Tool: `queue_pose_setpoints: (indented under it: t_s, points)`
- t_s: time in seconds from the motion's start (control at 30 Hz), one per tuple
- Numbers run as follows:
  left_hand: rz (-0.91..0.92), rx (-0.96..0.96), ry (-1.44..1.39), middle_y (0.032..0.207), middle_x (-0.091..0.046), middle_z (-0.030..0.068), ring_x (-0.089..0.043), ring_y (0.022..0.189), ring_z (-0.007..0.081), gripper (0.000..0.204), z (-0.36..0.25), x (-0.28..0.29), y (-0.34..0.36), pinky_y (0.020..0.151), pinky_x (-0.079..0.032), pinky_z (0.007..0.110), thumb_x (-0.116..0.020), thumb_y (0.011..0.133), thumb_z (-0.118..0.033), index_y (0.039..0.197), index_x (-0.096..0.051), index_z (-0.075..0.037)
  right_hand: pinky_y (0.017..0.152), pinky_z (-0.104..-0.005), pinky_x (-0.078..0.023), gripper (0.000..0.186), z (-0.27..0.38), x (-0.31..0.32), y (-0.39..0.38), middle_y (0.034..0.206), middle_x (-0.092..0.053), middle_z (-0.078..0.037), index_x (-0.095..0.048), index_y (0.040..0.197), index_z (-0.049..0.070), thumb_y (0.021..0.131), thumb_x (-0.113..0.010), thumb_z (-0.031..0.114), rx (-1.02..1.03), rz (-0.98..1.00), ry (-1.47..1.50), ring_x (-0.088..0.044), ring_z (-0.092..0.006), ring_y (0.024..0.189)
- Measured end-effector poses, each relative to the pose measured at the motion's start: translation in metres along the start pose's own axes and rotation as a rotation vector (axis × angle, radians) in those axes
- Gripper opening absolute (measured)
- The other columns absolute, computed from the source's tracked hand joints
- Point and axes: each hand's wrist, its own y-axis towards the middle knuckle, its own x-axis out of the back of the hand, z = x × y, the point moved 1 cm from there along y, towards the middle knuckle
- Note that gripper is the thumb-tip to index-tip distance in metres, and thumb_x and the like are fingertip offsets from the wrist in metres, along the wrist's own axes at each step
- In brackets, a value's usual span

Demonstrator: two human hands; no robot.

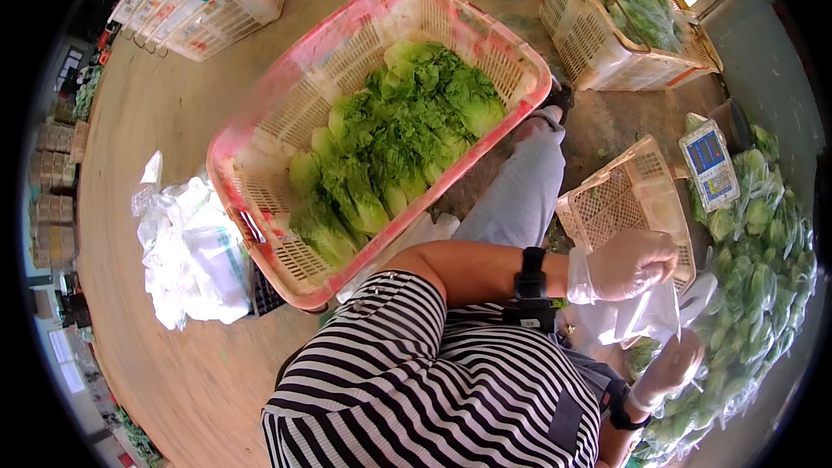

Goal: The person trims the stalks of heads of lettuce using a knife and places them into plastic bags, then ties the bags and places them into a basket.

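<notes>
Both my hands wear thin see-through gloves. My left hand is closed in a fist, with a white plastic bag hanging from it. My right hand is lower and nearer my body, its fingers closed at the bag's edge; its fingertips are partly hidden. Just past my left hand sits a small beige plastic basket. Beside both hands lies a heap of bagged leafy greens. A scale display with a blue panel stands at the heap's far end.
A large pink-rimmed crate holding green lettuce stands by my leg. White plastic bags are piled left of it. Stacked white crates stand far left; another crate with bagged greens stands far right, near the wall.
</notes>
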Motion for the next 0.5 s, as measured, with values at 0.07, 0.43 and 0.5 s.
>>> queue_pose_setpoints:
  t_s: [0.07, 0.43, 0.5]
  points:
    - [-0.035, -0.024, -0.01, 0.072, -0.056, 0.0093, -0.058, 0.066, 0.0261, 0.003, 0.0, -0.006, 0.004, 0.06, -0.046, 0.035, -0.054, 0.076, -0.004, 0.076, -0.055, -0.006, 0.066, -0.0373, -0.044, 0.006, 0.004, 0.011, -0.006, 0.079, -0.058, -0.014, -0.056, 0.081, -0.002, 0.078, -0.061, 0.001, -0.143, 0.254, -0.028, -0.056, -0.0279, 0.072]
    - [0.355, -0.12, 0.232, 0.07, -0.06, 0.0103, -0.059, 0.066, 0.0316, 0.019, 0.017, -0.017, 0.012, 0.058, -0.046, 0.042, -0.058, 0.083, -0.029, 0.08, -0.059, -0.01, 0.046, -0.0283, -0.038, 0.013, 0.014, 0.014, -0.035, 0.053, -0.053, -0.005, -0.059, 0.073, -0.001, 0.075, -0.064, 0.011, -0.661, 0.725, 0.446, -0.049, -0.0122, 0.048]
    - [0.371, -0.109, 0.208, 0.07, -0.06, 0.0102, -0.059, 0.066, 0.0316, 0.02, 0.022, -0.02, 0.013, 0.058, -0.046, 0.043, -0.058, 0.083, -0.029, 0.079, -0.06, -0.01, 0.048, -0.0242, -0.038, 0.012, 0.007, 0.005, -0.048, 0.056, -0.055, -0.004, -0.058, 0.069, -0.001, 0.075, -0.062, 0.009, -0.597, 0.784, 0.626, -0.048, -0.0092, 0.051]
